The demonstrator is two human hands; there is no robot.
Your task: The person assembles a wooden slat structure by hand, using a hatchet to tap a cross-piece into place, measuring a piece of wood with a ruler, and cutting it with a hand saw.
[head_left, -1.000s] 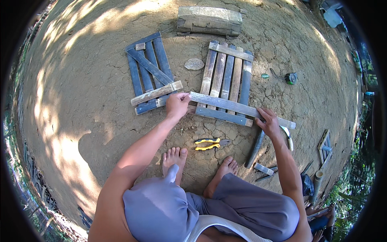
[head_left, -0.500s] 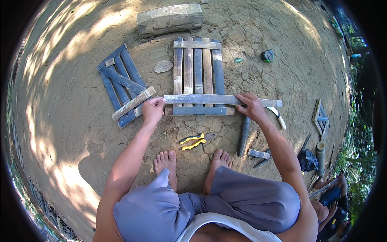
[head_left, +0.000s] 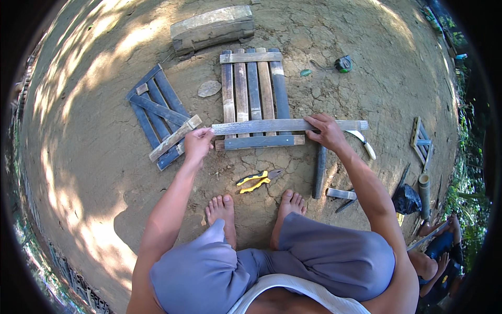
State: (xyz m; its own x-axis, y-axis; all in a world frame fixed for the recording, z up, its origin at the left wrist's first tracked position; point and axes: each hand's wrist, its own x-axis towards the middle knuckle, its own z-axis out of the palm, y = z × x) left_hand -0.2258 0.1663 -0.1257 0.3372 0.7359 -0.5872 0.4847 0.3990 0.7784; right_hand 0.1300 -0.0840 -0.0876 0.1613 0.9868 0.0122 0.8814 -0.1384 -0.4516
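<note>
A long grey bamboo slat [head_left: 261,126] lies level across the lower part of a slatted panel [head_left: 254,94], just above its bottom crosspiece [head_left: 261,142]. My left hand [head_left: 199,144] pinches the slat's left end between thumb and fingers. Toward the other end, my right hand [head_left: 325,131] holds it with thumb below and fingers over the top, and the slat's tip sticks out beyond. Under that right part rests a sickle-like knife [head_left: 362,142] with a pale handle. Yellow-and-black pliers [head_left: 258,180] lie on the soil between my hands and my feet.
A smaller braced slat panel [head_left: 160,112] lies at left, its pale crosspiece [head_left: 175,138] close to my left hand. Beyond are a wooden block [head_left: 212,30] and a tape measure [head_left: 343,64]. A dark rod [head_left: 319,172] and short offcut [head_left: 340,193] lie at right, and another person [head_left: 444,261] sits lower right.
The whole view has shifted and turned slightly. Both hands keep their hold on the slat, which stays across the panel almost unmoved.
</note>
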